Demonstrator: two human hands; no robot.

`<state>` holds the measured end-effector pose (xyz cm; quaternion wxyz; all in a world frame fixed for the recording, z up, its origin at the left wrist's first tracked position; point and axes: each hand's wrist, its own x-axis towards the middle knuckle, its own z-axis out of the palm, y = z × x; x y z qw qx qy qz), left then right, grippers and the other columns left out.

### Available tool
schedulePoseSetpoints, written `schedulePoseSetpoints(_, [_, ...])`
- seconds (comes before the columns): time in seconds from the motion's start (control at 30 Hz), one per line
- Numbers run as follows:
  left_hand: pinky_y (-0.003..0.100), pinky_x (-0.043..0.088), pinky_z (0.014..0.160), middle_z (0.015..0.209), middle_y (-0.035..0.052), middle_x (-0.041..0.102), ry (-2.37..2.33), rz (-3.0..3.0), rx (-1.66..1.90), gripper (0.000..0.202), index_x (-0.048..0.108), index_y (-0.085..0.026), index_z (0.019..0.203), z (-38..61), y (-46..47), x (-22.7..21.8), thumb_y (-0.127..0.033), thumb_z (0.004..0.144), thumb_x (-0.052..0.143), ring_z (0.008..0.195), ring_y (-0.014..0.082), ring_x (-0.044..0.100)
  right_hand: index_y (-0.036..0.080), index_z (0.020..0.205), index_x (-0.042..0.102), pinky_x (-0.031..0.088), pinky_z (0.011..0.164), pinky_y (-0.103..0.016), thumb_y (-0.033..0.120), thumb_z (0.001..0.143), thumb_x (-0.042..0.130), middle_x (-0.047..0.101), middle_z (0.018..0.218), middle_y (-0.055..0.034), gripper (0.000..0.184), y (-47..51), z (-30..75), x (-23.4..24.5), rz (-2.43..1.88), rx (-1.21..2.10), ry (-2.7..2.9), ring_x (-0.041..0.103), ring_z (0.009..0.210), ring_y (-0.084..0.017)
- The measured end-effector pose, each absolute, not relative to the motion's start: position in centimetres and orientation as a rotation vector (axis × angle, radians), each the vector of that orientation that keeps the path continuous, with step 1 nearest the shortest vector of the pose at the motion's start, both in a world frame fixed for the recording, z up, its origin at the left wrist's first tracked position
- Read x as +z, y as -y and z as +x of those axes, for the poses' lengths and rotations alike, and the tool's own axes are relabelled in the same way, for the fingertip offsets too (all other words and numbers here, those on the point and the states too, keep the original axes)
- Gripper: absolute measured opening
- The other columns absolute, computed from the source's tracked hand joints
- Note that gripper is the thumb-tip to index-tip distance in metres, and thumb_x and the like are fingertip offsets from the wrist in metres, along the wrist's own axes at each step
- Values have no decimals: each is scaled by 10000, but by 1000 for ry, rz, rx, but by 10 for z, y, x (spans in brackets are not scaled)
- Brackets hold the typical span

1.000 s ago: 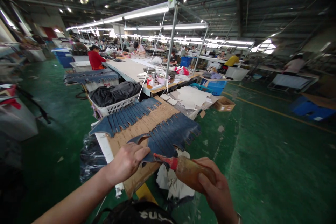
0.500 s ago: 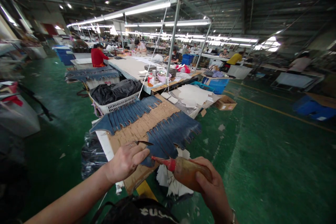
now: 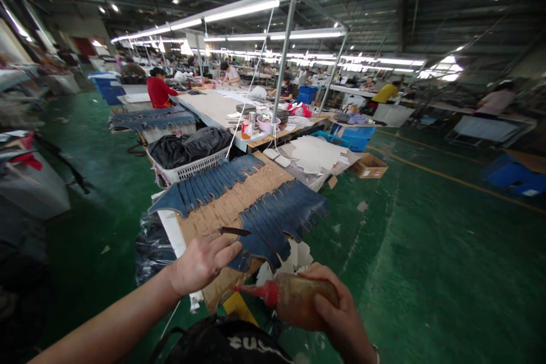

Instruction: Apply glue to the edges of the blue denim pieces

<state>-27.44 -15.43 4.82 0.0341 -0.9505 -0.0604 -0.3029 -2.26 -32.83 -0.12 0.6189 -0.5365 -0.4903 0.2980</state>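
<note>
My left hand (image 3: 207,261) is closed around a dark, narrow blade-like tool (image 3: 234,231), whose flat end sticks out past the fingers; its exact kind is hidden. The thumb and fingertips are at the near corner of a blue leather piece (image 3: 268,227), cut into overlapping strips; whether they pinch it I cannot tell. In my right hand (image 3: 336,307) is a squeeze glue bottle (image 3: 298,301), amber-brown with a red nozzle, tilted on its side. Its tip points left, below the left fingertips and apart from the leather. More blue leather strips (image 3: 209,182) lie farther back on the brown board (image 3: 230,196).
White scrap pieces (image 3: 294,259) hang at the board's near right edge. A white basket (image 3: 191,169) with dark cloth stands behind left. Beyond are a long worktable (image 3: 209,111), a metal post (image 3: 285,57), a cardboard box (image 3: 371,166) and seated co-workers. Green floor (image 3: 418,250) lies right.
My right hand has lowered the glue bottle slightly, toward me and left, so the nozzle has drawn away from the leather's corner. My left hand has hardly moved.
</note>
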Motion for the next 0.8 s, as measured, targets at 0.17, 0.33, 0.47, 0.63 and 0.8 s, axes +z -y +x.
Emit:
schedulePoseSetpoints(0.17, [290,492,644,787,57,647,185,-2940,-950,298,520,-185,1133,-273,155,50,-82,897,370,651,160,595,223,846,705,538,663,-320,488,703,686,690,835,-64,302,324,-19,-10,-1229,659,999,642,780,-234])
schedulePoseSetpoints(0.33, [291,496,641,807,60,656,196,-2903,-927,265,509,-178,1134,-274,155,50,-108,927,360,656,160,600,216,863,712,533,698,-315,448,701,701,705,858,-62,283,321,-15,-10,-1324,638,959,649,800,-231])
schedulePoseSetpoints(0.47, [255,477,592,735,41,631,283,-2904,-974,273,527,-186,1118,-271,150,45,-89,920,366,620,148,583,221,891,698,536,674,-306,450,695,706,713,841,-52,301,322,-15,-13,-1318,633,818,656,762,-219])
schedulePoseSetpoints(0.63, [231,464,600,718,34,650,773,-3117,-1252,204,643,-208,976,-253,132,45,-184,884,462,630,149,600,230,911,666,555,664,-342,446,682,720,726,871,-56,320,317,-18,-25,-1189,741,712,680,764,-242])
schedulePoseSetpoints(0.8, [220,467,599,552,-9,600,1435,-3312,-1974,259,617,-179,682,-216,112,74,-384,836,581,547,132,566,251,962,629,564,791,-421,464,797,596,740,975,-59,272,309,-25,-29,-948,934,414,702,888,-259])
